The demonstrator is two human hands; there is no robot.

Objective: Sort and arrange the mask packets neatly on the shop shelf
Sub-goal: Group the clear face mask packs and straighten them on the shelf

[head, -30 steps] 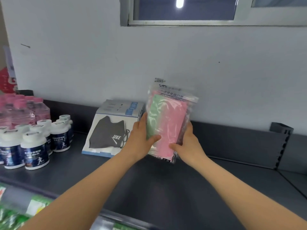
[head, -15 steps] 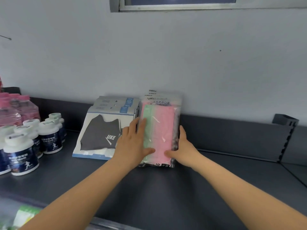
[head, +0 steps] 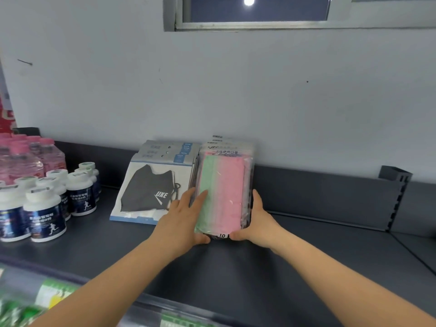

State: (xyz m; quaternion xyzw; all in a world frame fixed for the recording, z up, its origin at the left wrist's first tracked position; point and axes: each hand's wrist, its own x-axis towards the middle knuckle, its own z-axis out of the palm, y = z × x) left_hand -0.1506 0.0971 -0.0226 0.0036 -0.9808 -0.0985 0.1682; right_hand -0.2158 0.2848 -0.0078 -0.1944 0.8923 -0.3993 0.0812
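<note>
We press our left hand (head: 181, 218) and right hand (head: 259, 223), fingers mostly straight, against both sides of the pink and green mask packets (head: 224, 192) leaning at the back of the shelf (head: 236, 267), at 3 o'clock from the black mask packets (head: 151, 185), and next we should let go gently so nothing tips.

Bottles (head: 44, 208) stand left of mask packets (head: 221, 192) on the shelf (head: 306, 256).

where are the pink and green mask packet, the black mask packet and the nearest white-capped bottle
pink and green mask packet (head: 232, 192): head view, on the pink masks inside
black mask packet (head: 151, 192): head view, on the black mask
white-capped bottle (head: 44, 219): head view, on its dark blue label
</note>
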